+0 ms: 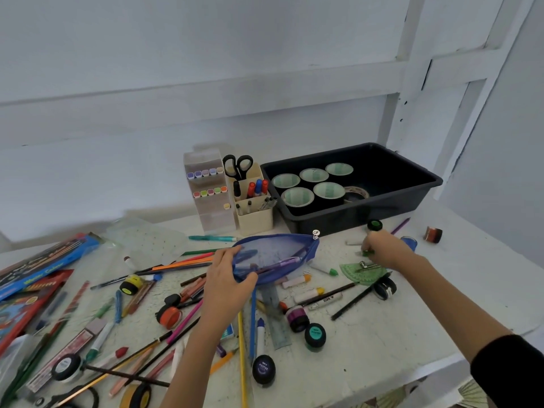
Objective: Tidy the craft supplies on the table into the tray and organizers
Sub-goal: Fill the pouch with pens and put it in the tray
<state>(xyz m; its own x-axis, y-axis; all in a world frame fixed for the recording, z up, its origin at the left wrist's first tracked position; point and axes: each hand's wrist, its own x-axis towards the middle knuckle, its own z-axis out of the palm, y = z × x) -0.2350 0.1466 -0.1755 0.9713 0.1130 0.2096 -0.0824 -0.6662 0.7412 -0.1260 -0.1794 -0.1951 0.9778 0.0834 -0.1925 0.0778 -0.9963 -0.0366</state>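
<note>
- The left hand [228, 278] held a blue mesh pencil pouch [275, 257] above the table [382, 343], its grip closed on the pouch's left end; the zipper gaped upward, probably so that loose items could be dropped in.
- The right hand [382, 248] reached to the far right, fingers pinched narrowly on a small green item [367, 253] lying on the table; what it was could not be told.
- A green protractor [365, 273] with a metal clip lay just beside that hand.
- The black tray [418, 175], at the table's back edge against the wall, held tape rolls on its left side; its right side stood free.
- The cream organizer [255, 214] and clear marker rack [210, 198] stood just left of the tray, partly filled.
- Pencils, markers and paint pots crowded the table's left and centre; the right front corner offered open room.
</note>
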